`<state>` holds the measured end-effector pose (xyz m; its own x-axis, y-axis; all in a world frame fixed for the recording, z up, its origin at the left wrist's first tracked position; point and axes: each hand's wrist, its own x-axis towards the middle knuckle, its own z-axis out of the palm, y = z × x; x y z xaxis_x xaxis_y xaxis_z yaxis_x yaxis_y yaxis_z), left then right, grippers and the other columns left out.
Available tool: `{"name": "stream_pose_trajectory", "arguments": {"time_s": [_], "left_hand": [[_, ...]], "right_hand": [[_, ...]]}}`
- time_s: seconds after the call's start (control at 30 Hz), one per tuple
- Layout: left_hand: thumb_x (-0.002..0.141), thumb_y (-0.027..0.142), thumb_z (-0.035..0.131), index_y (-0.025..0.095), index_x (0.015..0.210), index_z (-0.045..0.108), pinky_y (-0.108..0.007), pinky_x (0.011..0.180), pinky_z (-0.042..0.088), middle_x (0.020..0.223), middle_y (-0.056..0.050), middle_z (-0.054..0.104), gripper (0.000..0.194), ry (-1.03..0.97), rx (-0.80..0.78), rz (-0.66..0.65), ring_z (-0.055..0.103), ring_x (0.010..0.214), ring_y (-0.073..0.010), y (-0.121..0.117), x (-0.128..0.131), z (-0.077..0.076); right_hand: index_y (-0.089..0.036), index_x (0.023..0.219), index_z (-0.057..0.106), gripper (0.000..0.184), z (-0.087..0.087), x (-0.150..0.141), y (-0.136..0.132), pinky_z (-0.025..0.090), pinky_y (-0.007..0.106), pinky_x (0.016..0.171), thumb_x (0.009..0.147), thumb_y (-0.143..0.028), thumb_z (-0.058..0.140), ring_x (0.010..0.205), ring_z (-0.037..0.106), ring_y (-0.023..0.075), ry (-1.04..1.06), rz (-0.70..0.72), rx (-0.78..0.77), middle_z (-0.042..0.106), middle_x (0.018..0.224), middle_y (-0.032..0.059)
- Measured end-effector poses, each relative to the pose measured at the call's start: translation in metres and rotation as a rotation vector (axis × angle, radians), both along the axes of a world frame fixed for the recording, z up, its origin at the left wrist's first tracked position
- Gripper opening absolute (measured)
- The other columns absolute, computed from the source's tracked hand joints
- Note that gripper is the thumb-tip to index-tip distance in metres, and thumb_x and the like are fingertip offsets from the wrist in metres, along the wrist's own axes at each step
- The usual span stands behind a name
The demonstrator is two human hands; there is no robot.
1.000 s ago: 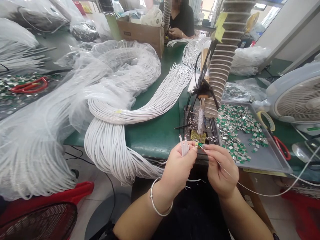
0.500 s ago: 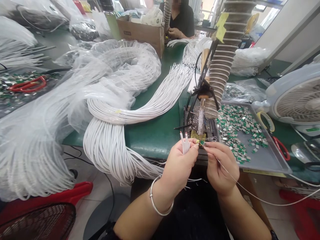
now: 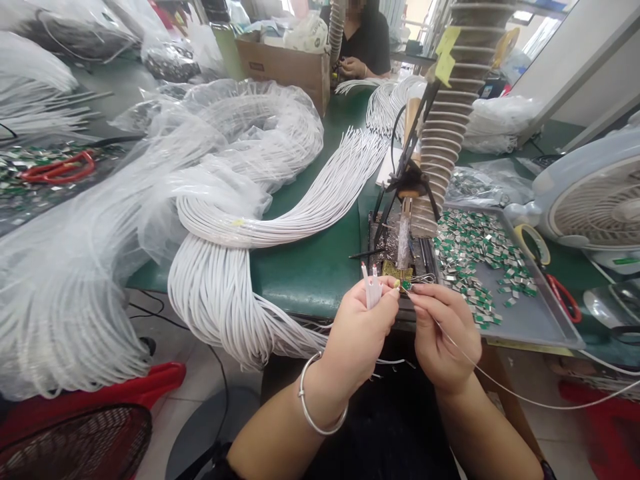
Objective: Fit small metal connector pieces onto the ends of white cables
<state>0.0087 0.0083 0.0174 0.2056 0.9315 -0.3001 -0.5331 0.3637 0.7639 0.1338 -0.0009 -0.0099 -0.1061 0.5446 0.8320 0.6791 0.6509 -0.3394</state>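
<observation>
My left hand [image 3: 361,327] is closed around several white cables [image 3: 371,295], their stripped ends with reddish tips pointing up. Between the fingertips of both hands is a small green circuit board [image 3: 407,285], partly covered. My right hand [image 3: 447,330] pinches a thin solder wire [image 3: 520,399] that trails off to the right; whether these fingers also touch the board I cannot tell. Just above the fingertips a soldering iron [image 3: 403,243] hangs tip down in its stand, close to the board. A yellow sponge [image 3: 395,269] lies behind the fingertips.
On the right are a grey tray [image 3: 550,327] of small boards, a red-handled tool [image 3: 563,298], a tape roll [image 3: 531,241] and a fan [image 3: 595,193]. A ribbed hose [image 3: 453,113] hangs above. Cable bundles [image 3: 300,210] cover the left. Another person [image 3: 367,40] sits opposite.
</observation>
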Motion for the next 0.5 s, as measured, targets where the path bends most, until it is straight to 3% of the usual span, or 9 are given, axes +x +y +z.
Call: {"name": "stream_pose_trajectory", "arguments": {"time_s": [0.3, 0.5], "left_hand": [[0.079, 0.020, 0.058, 0.014, 0.084, 0.054, -0.016, 0.041, 0.022, 0.057, 0.008, 0.042, 0.009, 0.022, -0.024, -0.012, 0.026, 0.043, -0.0022, -0.002, 0.001, -0.007], [0.078, 0.025, 0.062, 0.015, 0.080, 0.056, -0.019, 0.050, 0.031, 0.065, 0.005, 0.048, 0.011, 0.137, 0.034, -0.092, 0.032, 0.049, -0.0045, -0.005, -0.004, -0.014]], "right_hand": [[-0.018, 0.103, 0.063, 0.027, -0.004, 0.003, -0.007, 0.056, 0.034, 0.075, 0.083, -0.004, 0.053, 0.089, 0.065, 0.0187, 0.037, 0.034, -0.047, 0.065, 0.096, 0.0085], [-0.020, 0.110, 0.060, 0.032, -0.006, 0.006, -0.007, 0.055, 0.032, 0.069, 0.086, -0.004, 0.047, 0.082, 0.065, 0.0166, 0.063, 0.011, -0.149, 0.065, 0.094, 0.0072]]}}
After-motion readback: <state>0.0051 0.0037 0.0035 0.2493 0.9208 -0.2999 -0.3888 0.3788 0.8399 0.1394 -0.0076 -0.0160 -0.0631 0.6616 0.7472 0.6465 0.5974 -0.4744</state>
